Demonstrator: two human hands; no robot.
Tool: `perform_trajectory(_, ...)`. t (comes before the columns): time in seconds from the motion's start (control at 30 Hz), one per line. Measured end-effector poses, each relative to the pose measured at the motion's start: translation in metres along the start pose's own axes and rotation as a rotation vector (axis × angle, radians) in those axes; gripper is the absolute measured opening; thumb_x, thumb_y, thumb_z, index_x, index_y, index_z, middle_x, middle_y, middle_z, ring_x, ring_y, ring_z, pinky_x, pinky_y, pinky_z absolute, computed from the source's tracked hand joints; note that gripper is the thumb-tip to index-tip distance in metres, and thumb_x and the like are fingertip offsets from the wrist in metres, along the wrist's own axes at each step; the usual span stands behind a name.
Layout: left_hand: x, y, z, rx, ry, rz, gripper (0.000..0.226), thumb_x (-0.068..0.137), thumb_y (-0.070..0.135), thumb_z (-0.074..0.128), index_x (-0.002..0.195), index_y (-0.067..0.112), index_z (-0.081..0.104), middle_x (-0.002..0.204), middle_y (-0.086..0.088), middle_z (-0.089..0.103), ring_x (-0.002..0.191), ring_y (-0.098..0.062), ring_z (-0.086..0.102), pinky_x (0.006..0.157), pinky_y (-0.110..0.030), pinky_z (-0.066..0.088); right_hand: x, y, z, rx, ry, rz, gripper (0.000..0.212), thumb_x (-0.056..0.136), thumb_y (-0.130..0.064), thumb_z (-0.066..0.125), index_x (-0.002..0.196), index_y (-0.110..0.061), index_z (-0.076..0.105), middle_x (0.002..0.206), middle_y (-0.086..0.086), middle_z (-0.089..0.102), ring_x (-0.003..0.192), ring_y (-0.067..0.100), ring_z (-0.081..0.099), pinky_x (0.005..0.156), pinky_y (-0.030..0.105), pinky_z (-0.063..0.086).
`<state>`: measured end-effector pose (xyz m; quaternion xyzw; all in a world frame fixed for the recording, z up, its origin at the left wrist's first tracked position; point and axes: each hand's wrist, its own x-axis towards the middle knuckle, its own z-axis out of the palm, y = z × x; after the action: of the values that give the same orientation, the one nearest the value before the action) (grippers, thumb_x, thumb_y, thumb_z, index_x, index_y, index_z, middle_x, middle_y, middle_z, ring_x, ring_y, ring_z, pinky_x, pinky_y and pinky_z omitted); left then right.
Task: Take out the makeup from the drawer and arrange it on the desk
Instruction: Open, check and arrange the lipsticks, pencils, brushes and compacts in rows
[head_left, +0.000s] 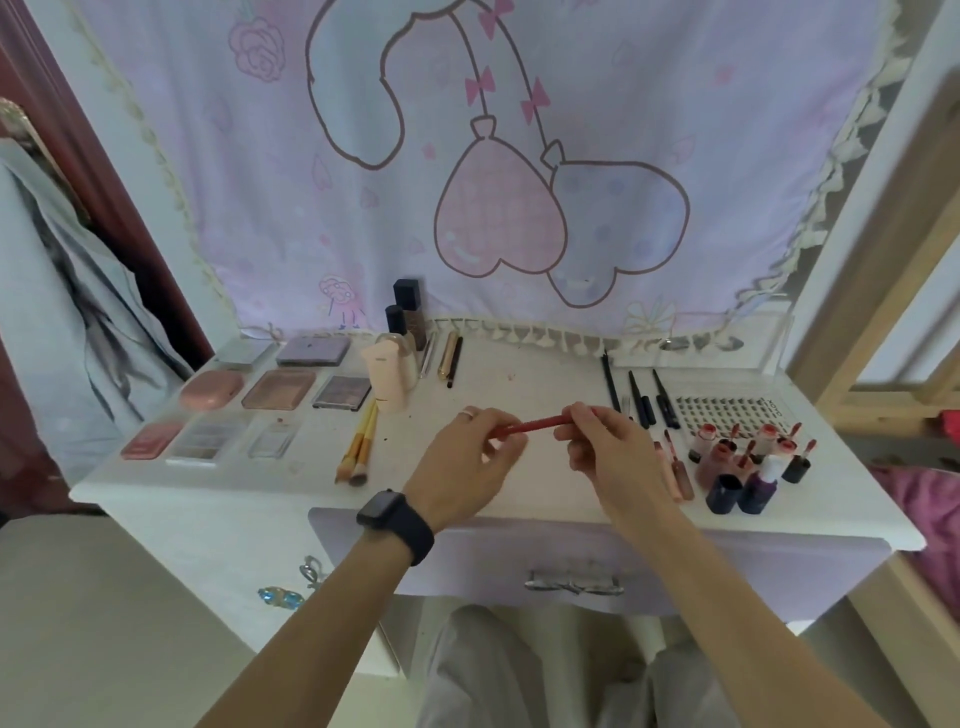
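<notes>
A red pencil (535, 424) is held at the centre of the frame, just above the bare middle of the desk (519, 374), with its long axis running almost straight across the picture and its right end a little higher. The left hand (467, 457) pinches its left end in curled fingertips and the right hand (608, 452) pinches its right end, so both hands grip it at once. The drawer (467, 561) below looks shut. Slim dark pens (641, 402) lie right of centre, just beyond the right hand, and point up the frame. If the pencil belongs with them, the right hand is likely the nearer carrier, and the pencil would need about a quarter turn to lie parallel
</notes>
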<state>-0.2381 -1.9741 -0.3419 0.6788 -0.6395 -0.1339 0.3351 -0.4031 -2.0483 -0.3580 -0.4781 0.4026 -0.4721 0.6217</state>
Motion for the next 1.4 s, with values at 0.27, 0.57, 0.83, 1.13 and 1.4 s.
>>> perform_trajectory(0.27, 0.005, -0.003, 0.004, 0.578, 0.13, 0.584, 0.025, 0.101, 0.031, 0.043, 0.109, 0.019, 0.064, 0.079, 0.004, 0.061, 0.063, -0.018, 0.053, 0.055, -0.025, 0.036, -0.028, -0.009, -0.024, -0.349, -0.139, 0.036, 0.04, 0.104, -0.037, 0.05, 0.076, -0.008, 0.057, 0.057, -0.001, 0.05, 0.046, 0.01, 0.036, 0.043, 0.022, 0.029)
perform_trajectory(0.57, -0.018, 0.008, 0.017, 0.171, -0.143, 0.344, 0.034, 0.105, 0.042, 0.032, 0.101, 0.025, 0.061, 0.07, 0.009, 0.054, 0.059, -0.011, 0.046, 0.055, -0.023, 0.035, -0.057, -0.007, -0.05, -0.608, -0.212, -0.196, 0.047, 0.106, -0.035, 0.041, 0.064, -0.013, 0.041, 0.052, -0.004, 0.035, 0.051, 0.029, 0.039, 0.088, 0.046, 0.035)
perform_trajectory(0.83, -0.02, -0.007, -0.022, -0.237, -0.513, -0.041, 0.035, 0.105, 0.037, 0.042, 0.09, 0.023, 0.071, 0.058, 0.016, 0.042, 0.053, -0.002, 0.036, 0.056, -0.019, 0.03, -0.077, -0.009, -0.088, -0.537, 0.011, -0.317, 0.058, 0.1, -0.053, 0.044, 0.063, -0.009, 0.042, 0.052, 0.002, 0.036, 0.049, 0.015, 0.034, 0.048, 0.022, 0.029)
perform_trajectory(1.13, -0.021, -0.012, 0.003, -0.722, -0.364, -0.243, 0.032, 0.106, 0.027, 0.039, 0.108, 0.007, 0.064, 0.067, 0.0, 0.042, 0.053, -0.011, 0.03, 0.051, -0.021, 0.028, -0.083, 0.002, -0.064, -0.263, -0.134, -0.045, 0.037, 0.102, -0.034, 0.043, 0.09, -0.003, 0.059, 0.059, -0.003, 0.049, 0.045, 0.006, 0.038, 0.04, 0.017, 0.031)
perform_trajectory(1.4, -0.002, 0.005, 0.024, -0.896, -0.215, -0.359, 0.024, 0.106, 0.019, 0.043, 0.119, 0.006, 0.059, 0.101, -0.01, 0.075, 0.081, -0.021, 0.066, 0.066, -0.027, 0.052, -0.077, 0.004, -0.055, -0.135, -0.03, -0.004, 0.016, 0.102, -0.016, 0.05, 0.107, -0.011, 0.063, 0.085, 0.005, 0.071, 0.048, 0.018, 0.048, 0.043, 0.028, 0.042)
